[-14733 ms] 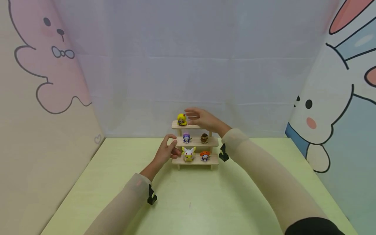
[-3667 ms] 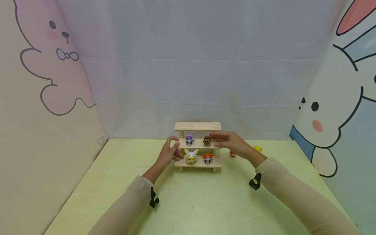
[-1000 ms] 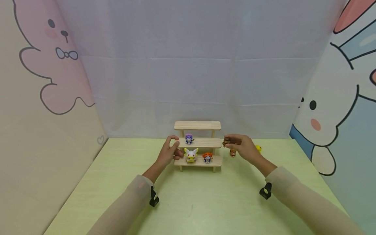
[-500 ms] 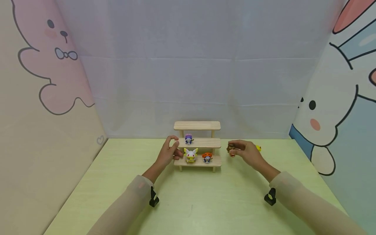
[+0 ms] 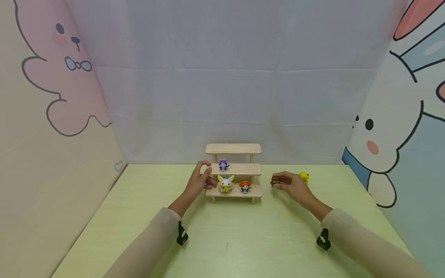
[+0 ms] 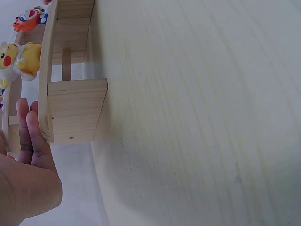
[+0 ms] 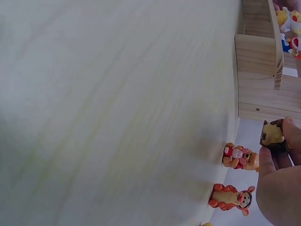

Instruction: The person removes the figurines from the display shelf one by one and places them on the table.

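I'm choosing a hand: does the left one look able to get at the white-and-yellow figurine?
Likely yes: the left hand is at the left end of the bottom shelf, nothing visible between it and the figurine.

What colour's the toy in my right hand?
The toy is brown and tan, clearest in the right wrist view.

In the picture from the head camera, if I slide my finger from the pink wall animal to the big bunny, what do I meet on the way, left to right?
Left hand → white-and-yellow figure → orange-topped figure → brown figure pinched by the right hand → yellow figure.
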### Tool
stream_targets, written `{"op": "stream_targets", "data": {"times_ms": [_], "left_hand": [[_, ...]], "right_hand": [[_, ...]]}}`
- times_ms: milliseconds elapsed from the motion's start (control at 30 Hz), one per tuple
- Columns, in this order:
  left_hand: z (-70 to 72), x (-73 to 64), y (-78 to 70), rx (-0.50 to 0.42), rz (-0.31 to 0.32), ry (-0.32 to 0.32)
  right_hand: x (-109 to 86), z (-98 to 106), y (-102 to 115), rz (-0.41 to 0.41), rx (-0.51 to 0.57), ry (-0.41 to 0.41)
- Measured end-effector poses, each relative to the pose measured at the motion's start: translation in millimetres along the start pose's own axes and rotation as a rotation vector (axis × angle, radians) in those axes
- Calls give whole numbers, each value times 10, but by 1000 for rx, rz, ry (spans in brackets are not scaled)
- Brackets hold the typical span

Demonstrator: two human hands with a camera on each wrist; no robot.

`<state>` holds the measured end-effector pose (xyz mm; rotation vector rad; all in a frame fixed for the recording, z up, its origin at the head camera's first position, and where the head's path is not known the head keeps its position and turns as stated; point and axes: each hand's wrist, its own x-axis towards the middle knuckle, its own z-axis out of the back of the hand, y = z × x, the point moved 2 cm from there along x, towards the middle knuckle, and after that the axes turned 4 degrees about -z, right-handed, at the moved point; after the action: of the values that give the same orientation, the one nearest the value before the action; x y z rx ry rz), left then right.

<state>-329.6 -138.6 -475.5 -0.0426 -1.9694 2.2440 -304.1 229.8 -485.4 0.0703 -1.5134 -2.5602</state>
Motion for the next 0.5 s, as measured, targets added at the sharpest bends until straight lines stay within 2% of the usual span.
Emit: {"op": "stream_targets", "data": {"times_ms": [267,500], "left_hand": [[-13,1,-2,-10,-1,-6],[-13,2,8,-19,0,2]], "right_hand": [[-22,-30,-79,33,-15,-16],[-28,-76,-168,27,-15,16]]}}
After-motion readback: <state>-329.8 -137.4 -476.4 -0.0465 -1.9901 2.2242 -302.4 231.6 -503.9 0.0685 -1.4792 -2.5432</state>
